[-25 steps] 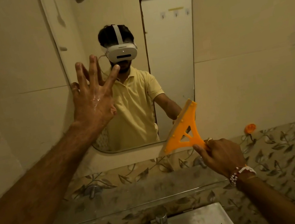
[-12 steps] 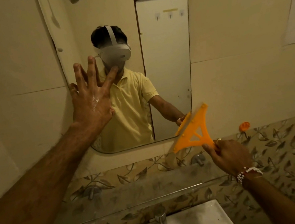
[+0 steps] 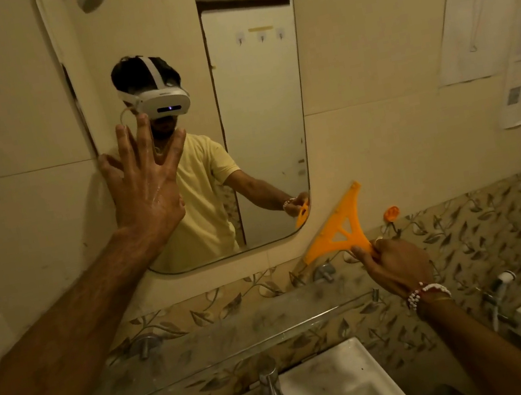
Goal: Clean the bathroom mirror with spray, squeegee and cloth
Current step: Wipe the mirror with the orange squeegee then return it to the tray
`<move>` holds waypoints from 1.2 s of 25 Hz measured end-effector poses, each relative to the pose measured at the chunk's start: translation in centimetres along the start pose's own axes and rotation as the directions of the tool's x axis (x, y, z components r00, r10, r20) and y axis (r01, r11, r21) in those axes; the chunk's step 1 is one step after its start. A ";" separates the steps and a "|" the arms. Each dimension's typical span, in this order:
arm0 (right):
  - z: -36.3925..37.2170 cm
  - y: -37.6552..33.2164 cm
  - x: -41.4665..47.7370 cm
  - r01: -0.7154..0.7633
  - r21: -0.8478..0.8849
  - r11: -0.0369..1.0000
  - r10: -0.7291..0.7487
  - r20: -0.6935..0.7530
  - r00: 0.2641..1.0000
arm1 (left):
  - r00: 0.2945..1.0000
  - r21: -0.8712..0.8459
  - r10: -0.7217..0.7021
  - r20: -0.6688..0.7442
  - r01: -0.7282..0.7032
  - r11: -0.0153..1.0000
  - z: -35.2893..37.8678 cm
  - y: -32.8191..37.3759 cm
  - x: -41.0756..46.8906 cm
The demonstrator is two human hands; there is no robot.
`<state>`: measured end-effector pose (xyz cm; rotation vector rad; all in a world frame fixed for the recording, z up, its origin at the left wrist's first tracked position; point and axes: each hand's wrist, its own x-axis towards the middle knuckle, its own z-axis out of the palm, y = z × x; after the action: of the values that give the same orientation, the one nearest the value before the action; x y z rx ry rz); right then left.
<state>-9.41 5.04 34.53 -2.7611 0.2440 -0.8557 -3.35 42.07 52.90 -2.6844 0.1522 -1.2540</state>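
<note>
The rounded wall mirror (image 3: 261,128) hangs above the sink and reflects a person in a yellow shirt. My left hand (image 3: 143,186) is flat against the mirror's lower left edge, wet, fingers spread, holding nothing. My right hand (image 3: 396,264) grips the handle of an orange triangular squeegee (image 3: 340,228). The squeegee is off the glass, just right of and below the mirror's lower right corner, blade edge facing up-left. No spray bottle or cloth shows.
A glass shelf (image 3: 240,335) runs under the mirror on metal pegs. Below it are a tap (image 3: 274,391) and a white sink (image 3: 336,391). An orange hook (image 3: 391,212) sticks on the leaf-patterned tiles. Papers (image 3: 505,18) hang on the right wall. A hand sprayer (image 3: 503,286) sits at lower right.
My right hand has carried the squeegee rightward and down off the mirror's lower right corner. My left hand stays pressed on the mirror; the view has shifted right.
</note>
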 end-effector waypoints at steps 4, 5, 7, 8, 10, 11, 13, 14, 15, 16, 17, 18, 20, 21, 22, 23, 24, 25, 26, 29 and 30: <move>-1.1 -0.5 -1.0 -0.022 -0.020 1.000 0.021 -0.040 0.999 | 0.997 -0.073 0.074 -0.030 -0.076 0.994 1.7 1.9 -1.6; -1.3 -0.6 -1.3 -0.025 -0.030 0.999 0.023 -0.060 0.998 | 0.994 -0.095 0.106 -0.029 -0.108 0.990 2.2 2.7 -2.1; -1.4 -0.2 -1.7 -0.043 -0.049 0.998 0.039 -0.071 0.997 | 0.985 -0.144 0.169 -0.022 -0.170 0.975 3.3 4.5 -3.0; -1.4 0.1 -1.8 -0.056 -0.059 0.997 0.053 -0.064 0.997 | 0.981 -0.161 0.191 -0.020 -0.192 0.968 3.8 5.3 -3.5; -1.4 1.0 -2.3 -0.092 -0.073 0.993 0.088 -0.053 0.995 | 0.973 -0.200 0.229 -0.019 -0.228 0.953 4.8 7.5 -4.4; -1.4 1.5 -2.6 -0.103 -0.077 0.992 0.099 -0.054 0.994 | 0.969 -0.226 0.247 -0.016 -0.244 0.943 5.2 8.7 -4.8; -1.2 2.6 -3.2 -0.117 -0.086 0.989 0.113 -0.047 0.992 | 0.959 -0.283 0.283 -0.009 -0.274 0.919 5.7 11.5 -5.4; -1.2 3.2 -3.4 -0.124 -0.090 0.988 0.121 -0.039 0.992 | 0.955 -0.306 0.297 -0.005 -0.285 0.909 5.9 13.1 -5.7; -1.1 3.7 -3.5 -0.135 -0.083 0.987 0.133 -0.033 0.991 | 0.951 -0.323 0.309 0.003 -0.291 0.900 6.0 14.5 -5.9; -1.1 4.4 -3.4 -0.157 -0.070 0.985 0.155 -0.030 0.987 | 0.947 -0.337 0.321 0.012 -0.299 0.893 6.2 16.2 -6.2; -1.1 5.2 -3.3 -0.184 -0.050 0.982 0.182 -0.026 0.983 | 0.942 -0.351 0.334 0.024 -0.305 0.886 6.4 17.8 -6.4; -1.0 5.8 -3.2 -0.209 -0.027 0.978 0.208 -0.017 0.978 | 0.938 -0.366 0.344 0.038 -0.308 0.878 6.7 19.3 -6.7; -0.6 7.4 -3.4 -0.248 0.024 0.968 0.249 -0.004 0.969 | 0.929 -0.406 0.363 0.066 -0.307 0.861 7.2 22.2 -7.4; -0.5 8.2 -3.5 -0.266 0.046 0.963 0.267 -0.006 0.964 | 0.926 -0.428 0.369 0.076 -0.304 0.851 7.5 23.7 -7.7; -0.3 9.2 -3.8 -0.284 0.066 0.957 0.285 -0.010 0.958 | 0.922 -0.449 0.376 0.087 -0.301 0.841 7.8 25.2 -8.2; -0.2 10.0 -3.9 -0.300 0.082 0.950 0.303 -0.016 0.953 | 0.917 -0.464 0.385 0.099 -0.300 0.834 8.0 26.6 -8.5; 0.0 11.0 -4.2 -0.320 0.099 0.942 0.323 -0.017 0.946 | 0.911 -0.478 0.396 0.111 -0.300 0.825 8.2 28.0 -8.8; 0.2 11.8 -4.5 -0.338 0.122 0.933 0.342 -0.014 0.940 | 0.908 -0.493 0.402 0.117 -0.298 0.818 8.4 29.3 -9.0; 0.4 12.6 -4.7 -0.363 0.149 0.920 0.368 -0.008 0.930 | 0.907 -0.510 0.407 0.112 -0.299 0.807 8.6 30.6 -9.3; 1.7 15.5 -5.7 -0.461 0.216 0.861 0.466 0.027 0.884 | 0.897 -0.572 0.428 0.116 -0.292 0.767 9.4 34.8 -10.0; 2.3 16.3 -6.1 -0.500 0.234 0.834 0.504 0.046 0.863 | 0.890 -0.596 0.439 0.121 -0.289 0.750 9.7 36.0 -10.3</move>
<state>-14.49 -8.78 24.97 -2.2943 0.7778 -0.7085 -3.14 9.58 31.86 -3.0280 1.1286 -0.8129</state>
